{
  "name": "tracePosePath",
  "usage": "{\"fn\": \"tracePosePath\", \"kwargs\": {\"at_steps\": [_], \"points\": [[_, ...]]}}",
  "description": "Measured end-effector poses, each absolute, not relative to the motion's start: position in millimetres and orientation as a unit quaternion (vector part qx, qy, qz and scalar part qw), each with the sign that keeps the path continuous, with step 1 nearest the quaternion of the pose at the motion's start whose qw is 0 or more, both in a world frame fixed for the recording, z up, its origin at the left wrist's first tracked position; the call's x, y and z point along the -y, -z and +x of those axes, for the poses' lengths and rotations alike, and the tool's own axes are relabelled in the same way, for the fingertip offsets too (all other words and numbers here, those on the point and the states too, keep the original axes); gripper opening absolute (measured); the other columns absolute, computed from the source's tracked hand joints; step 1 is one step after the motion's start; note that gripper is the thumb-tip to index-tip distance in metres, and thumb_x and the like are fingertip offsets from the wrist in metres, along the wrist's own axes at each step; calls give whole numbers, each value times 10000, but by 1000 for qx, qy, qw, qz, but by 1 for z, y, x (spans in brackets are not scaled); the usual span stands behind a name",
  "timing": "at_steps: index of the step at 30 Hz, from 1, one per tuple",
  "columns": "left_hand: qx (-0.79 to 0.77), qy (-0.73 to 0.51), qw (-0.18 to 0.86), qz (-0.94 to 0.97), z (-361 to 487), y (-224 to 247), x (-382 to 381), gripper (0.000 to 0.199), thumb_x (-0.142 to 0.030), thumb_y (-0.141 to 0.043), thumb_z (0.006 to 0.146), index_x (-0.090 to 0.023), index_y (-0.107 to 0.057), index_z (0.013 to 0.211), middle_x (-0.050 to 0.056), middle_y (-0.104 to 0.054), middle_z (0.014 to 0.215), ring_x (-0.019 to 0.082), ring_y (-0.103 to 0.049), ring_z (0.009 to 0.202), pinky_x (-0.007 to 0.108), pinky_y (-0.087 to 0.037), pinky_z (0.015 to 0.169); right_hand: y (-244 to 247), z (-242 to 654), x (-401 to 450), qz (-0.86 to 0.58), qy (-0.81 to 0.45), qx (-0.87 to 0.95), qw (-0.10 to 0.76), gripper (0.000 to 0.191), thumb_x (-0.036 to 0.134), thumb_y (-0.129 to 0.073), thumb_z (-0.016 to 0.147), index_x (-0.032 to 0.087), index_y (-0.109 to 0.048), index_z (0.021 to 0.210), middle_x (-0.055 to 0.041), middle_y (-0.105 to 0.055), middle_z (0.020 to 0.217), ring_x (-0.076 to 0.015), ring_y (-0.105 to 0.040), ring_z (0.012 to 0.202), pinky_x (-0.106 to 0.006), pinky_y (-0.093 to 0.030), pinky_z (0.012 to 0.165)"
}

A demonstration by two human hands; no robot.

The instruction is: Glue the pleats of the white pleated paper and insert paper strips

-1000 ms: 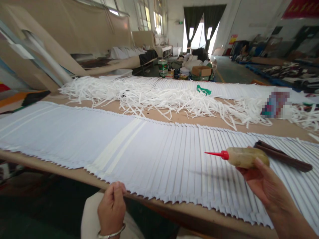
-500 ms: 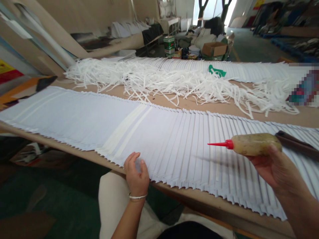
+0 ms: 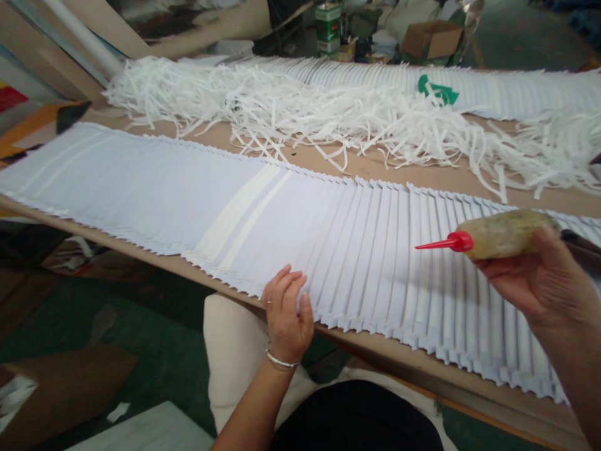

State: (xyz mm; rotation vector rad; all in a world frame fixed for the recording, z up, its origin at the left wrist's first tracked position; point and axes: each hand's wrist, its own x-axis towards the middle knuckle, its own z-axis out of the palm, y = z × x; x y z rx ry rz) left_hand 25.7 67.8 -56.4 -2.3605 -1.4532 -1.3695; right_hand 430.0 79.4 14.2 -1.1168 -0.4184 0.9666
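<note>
A yellowish squeeze bottle (image 3: 504,235) with a long red nozzle (image 3: 441,243) lies in my right hand (image 3: 535,285), whose fingers are wrapped round it. It is held nearly level above the row of overlapping white pieces (image 3: 375,244), nozzle pointing left. My left hand (image 3: 287,307) rests at the near edge of that row, fingers lightly curved and thumb apart, holding nothing. The pieces to the left lie close together with pale cream bands (image 3: 239,216), while to the right they fan out in wider steps. Behind my right hand shows part of a dark bar-like object (image 3: 585,247).
Loose white strips (image 3: 300,106) lie heaped across the brown table (image 3: 216,133). A green piece (image 3: 437,92) sits at the heap's far side, before another row of white pieces (image 3: 511,88). Beyond are a cardboard box (image 3: 432,41) and a green can (image 3: 327,30).
The view has tilted down. My left hand has slid right along the near edge of the row, and its fingers have straightened a little. My right hand still holds the bottle in the air.
</note>
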Motion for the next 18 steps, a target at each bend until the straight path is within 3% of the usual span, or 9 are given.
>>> {"fn": "tracePosePath", "kwargs": {"at_steps": [4,8,13,18], "points": [[425,344,-32,-837,56,49,-42,375,-200,-513,1069,-137,-596,1430,168,-686,1429,300,-496,1526,539,-328,1283,-22,426,-84,-509,-429,166,728,184,319,-837,822,330,-816,1004,53,-813,1184,-221,-759,1094,-376,-723,780],[442,200,-43,-873,77,54,-34,545,-403,-499,1113,-187,-480,1613,122,-466,1702,313,-287,1652,570,-183,1350,-15,422,-80,-498,-434,142,737,135,264,-775,836,295,-805,964,59,-813,1173,-199,-752,1079,-388,-721,780],[465,123,-32,-876,83,65,-38,644,-486,-490,1108,-245,-375,1694,58,-299,1788,301,-182,1683,596,-140,1360,-6,425,-73,-508,-435,116,734,151,302,-795,823,308,-804,973,77,-813,1166,-179,-763,1000,-370,-720,735],[456,142,-23,-878,80,62,-37,627,-410,-499,1105,-220,-379,1690,65,-331,1776,287,-208,1678,562,-139,1370,-6,432,-74,-528,-439,145,712,206,416,-848,810,356,-810,1003,83,-803,1210,-186,-778,962,-324,-710,684]]}}
